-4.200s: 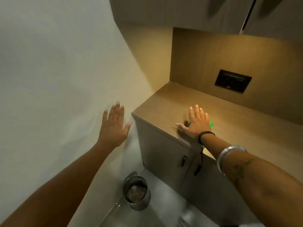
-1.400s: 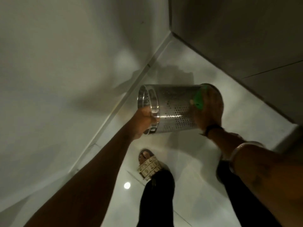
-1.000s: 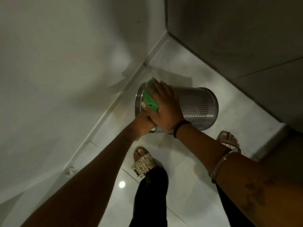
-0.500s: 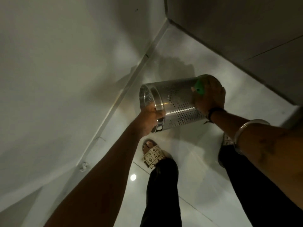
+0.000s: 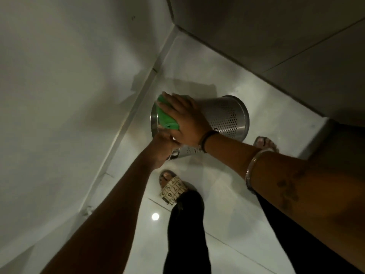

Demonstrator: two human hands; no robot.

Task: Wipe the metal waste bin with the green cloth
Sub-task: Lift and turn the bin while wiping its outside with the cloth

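Observation:
The perforated metal waste bin (image 5: 225, 117) is held on its side above the floor, its open rim pointing left toward the wall. My left hand (image 5: 163, 146) grips the rim from below. My right hand (image 5: 185, 119) lies flat across the bin's upper side near the rim and presses the green cloth (image 5: 166, 117) against the metal. Part of the cloth is hidden under my palm.
A pale wall (image 5: 69, 95) runs close on the left and a grey cabinet front (image 5: 276, 40) stands behind the bin. My feet in sandals (image 5: 172, 187) stand on the glossy white floor (image 5: 217, 214) directly below.
My right hand with the cloth has slid from the bin's closed base end to the rim end. The bin stays in my left hand, tilted slightly differently.

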